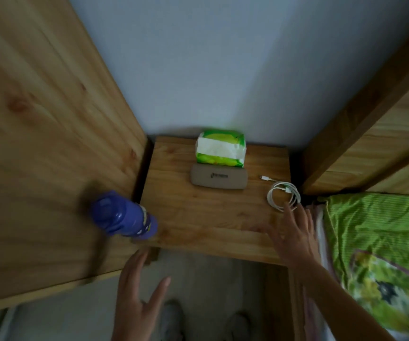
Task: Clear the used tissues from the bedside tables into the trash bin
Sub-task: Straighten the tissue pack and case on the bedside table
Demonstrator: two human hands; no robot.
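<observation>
Both hands empty, fingers spread — right hand (pixel 294 238) over bedside table (pixel 198 217) front edge, left hand (pixel 137 299) below it.

head camera looks steeply down (wide-angle, close) onto the bedside table (pixel 205 217).

Bare left hand (pixel 137 301), bare right hand (pixel 294 239), no sleeves; blurred pale shoes (pixel 171 318) below.

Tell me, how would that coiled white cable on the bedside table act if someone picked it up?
The white cable is thin and loosely looped, so it would probably feel light and floppy. Nothing seems to tie the coil, so it may unravel.
</observation>
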